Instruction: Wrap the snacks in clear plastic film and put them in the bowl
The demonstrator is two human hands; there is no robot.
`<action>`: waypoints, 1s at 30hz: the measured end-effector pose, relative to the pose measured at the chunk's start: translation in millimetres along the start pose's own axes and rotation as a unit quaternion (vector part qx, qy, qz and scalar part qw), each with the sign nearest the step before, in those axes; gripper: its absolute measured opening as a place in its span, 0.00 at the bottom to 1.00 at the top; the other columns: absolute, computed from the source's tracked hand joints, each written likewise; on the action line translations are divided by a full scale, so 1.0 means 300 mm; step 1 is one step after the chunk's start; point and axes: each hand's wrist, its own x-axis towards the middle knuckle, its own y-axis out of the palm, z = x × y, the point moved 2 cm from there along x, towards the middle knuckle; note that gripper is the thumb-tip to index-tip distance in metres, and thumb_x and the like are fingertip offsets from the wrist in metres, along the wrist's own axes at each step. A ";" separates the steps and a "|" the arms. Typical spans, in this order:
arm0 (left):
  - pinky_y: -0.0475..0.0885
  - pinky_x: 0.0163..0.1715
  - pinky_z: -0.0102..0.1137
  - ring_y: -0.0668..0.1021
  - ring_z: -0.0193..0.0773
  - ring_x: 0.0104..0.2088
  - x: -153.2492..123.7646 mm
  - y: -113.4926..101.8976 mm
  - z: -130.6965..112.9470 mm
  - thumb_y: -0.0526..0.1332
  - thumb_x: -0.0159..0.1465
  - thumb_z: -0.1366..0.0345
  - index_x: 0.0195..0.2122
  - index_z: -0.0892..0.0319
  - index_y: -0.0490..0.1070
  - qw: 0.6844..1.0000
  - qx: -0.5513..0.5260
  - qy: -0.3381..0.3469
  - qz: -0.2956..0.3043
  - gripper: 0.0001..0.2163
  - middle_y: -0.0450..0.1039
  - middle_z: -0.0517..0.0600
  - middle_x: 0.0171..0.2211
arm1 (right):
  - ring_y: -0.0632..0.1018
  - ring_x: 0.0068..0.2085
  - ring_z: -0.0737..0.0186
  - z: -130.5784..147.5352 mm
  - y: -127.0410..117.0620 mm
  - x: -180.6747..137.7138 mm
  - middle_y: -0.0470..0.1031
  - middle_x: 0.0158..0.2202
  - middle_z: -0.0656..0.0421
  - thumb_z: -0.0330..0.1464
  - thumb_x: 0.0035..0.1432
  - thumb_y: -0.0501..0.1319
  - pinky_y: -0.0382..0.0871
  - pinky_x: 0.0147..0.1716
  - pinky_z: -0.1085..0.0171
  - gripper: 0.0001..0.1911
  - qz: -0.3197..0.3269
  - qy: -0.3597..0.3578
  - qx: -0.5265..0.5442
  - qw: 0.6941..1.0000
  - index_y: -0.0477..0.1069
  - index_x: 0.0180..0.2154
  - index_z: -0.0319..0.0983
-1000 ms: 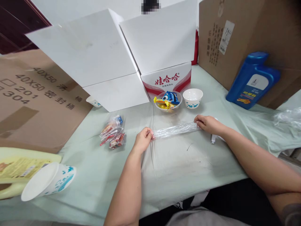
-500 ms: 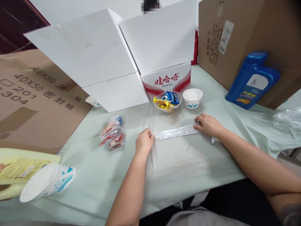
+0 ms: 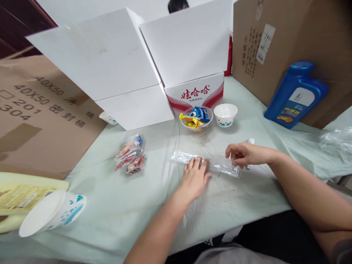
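Note:
A folded strip of clear plastic film [image 3: 224, 167] lies crosswise on the cloth. My left hand [image 3: 194, 178] rests on it near the middle, palm down with the fingers stretched out. Over the strip's right end is my right hand [image 3: 242, 154], its fingers bent but apart and holding nothing that I can see. Partly hidden behind that hand is a slim white object [image 3: 251, 141] with a grey tip; I cannot make out its kind.
Behind the film stand a clear bowl of wrapped snacks [image 3: 197, 124] and a paper bowl [image 3: 225, 116]. Bagged snacks [image 3: 130, 154] lie left, near a tipped paper bowl [image 3: 59, 211] and a yellow jug [image 3: 24, 192]. White boxes [image 3: 129, 110], cartons [image 3: 258, 73] and a blue bottle [image 3: 295, 97] border the table.
My left hand has let go of the film's left end and moved right, flat onto its middle. My right hand has come off the film, and the strip now slopes down to the right.

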 end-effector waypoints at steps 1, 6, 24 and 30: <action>0.60 0.57 0.52 0.60 0.58 0.62 -0.006 0.010 -0.018 0.55 0.66 0.62 0.61 0.53 0.61 0.999 -0.003 0.022 0.024 0.22 0.59 0.56 0.63 | 0.75 0.24 0.67 0.016 0.015 -0.014 0.74 0.27 0.62 0.36 0.56 0.62 0.68 0.25 0.68 0.15 0.068 -0.017 0.055 0.996 0.69 0.44 0.38; 0.54 0.62 0.47 0.58 0.47 0.66 -0.033 -0.020 -0.075 0.56 0.66 0.64 0.61 0.46 0.60 0.959 -0.103 0.215 0.151 0.22 0.61 0.49 0.63 | 0.78 0.27 0.67 0.047 0.054 -0.030 0.76 0.28 0.59 0.40 0.56 0.65 0.71 0.27 0.70 0.15 0.214 -0.048 0.229 0.948 0.74 0.38 0.35; 0.58 0.61 0.43 0.65 0.46 0.62 0.003 0.006 -0.032 0.59 0.63 0.64 0.59 0.54 0.64 0.942 -0.210 0.205 0.164 0.22 0.65 0.54 0.60 | 0.76 0.43 0.58 -0.026 0.052 0.097 0.73 0.46 0.52 0.31 0.58 0.60 0.73 0.43 0.57 0.13 -0.360 -0.024 0.002 0.933 0.71 0.46 0.40; 0.60 0.61 0.44 0.66 0.46 0.61 0.007 0.018 -0.016 0.61 0.61 0.64 0.58 0.53 0.66 0.941 -0.236 0.187 0.153 0.22 0.66 0.54 0.60 | 0.74 0.43 0.54 -0.004 0.122 0.108 0.74 0.40 0.50 0.28 0.58 0.59 0.69 0.45 0.55 0.14 -0.197 -0.094 -0.330 0.919 0.76 0.46 0.38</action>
